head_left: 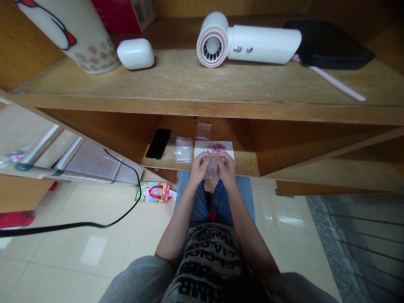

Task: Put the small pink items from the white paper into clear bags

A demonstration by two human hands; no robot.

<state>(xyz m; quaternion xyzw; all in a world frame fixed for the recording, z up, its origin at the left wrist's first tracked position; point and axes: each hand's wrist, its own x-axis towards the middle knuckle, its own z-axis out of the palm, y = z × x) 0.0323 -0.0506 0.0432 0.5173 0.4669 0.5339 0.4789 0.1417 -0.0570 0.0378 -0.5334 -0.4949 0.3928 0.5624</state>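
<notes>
Left hand: your left hand has its fingertips pressed together on the left edge of a small clear bag.
Right hand: your right hand pinches the bag's right edge in the same way, so both hands share it.
Bag and grip: the bag hangs between your two pinches, above the near edge of the lower shelf and over your knees. It looks faintly pink inside, but what it holds is too small to tell.
Behind the bag: a white sheet lies on the shelf just beyond your fingers, with a little heap of pink beads on it.
To the left: a second clear bag lies beside the sheet and a third lies farther back. A black phone is left of them.
Handling advice: this film is likely thin and slippery. Grip near the top corners, hold the opening level and upward, and work above the sheet, not past the shelf edge, where anything loose would drop to the floor.
</notes>
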